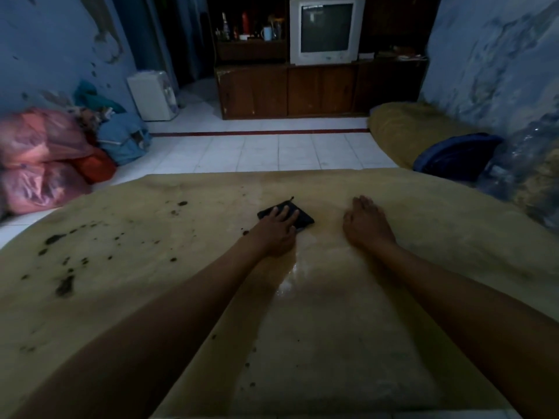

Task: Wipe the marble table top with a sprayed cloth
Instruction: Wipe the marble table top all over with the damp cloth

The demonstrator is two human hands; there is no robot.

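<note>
Left hand [279,229] flat on the dark cloth [287,217], fingers straight and spread, pressing not gripping; cloth sits mid-bench toward the far edge, folded into a rough rectangle, a loose thread poking off its far corner. Right hand [364,222] open too, palm down on bare bench [332,343] just right of the cloth, holding nothing, looks like bracing. Risks from here, as a guess: with only flat-finger pressure the cloth could slide out from under the hand or bunch up on a hard stroke; a wet glossy streak runs along the bench centre toward the near edge, so the bracing right hand could slip there; dark stains [65,285] scattered over the left side of the bench are well apart from the cloth and may get smeared rather than lifted if the cloth is already loaded, or missed altogether if strokes stay central. Small specks near the near edge also easy to skip. Room is dim, so hard to judge what is clean. Cloth itself: black or very dark, thin, flat, partly covered by the left fingers; cannot tell how damp it is. Bench top tan, mottled, centre strip paler and shinier than the sides.
</note>
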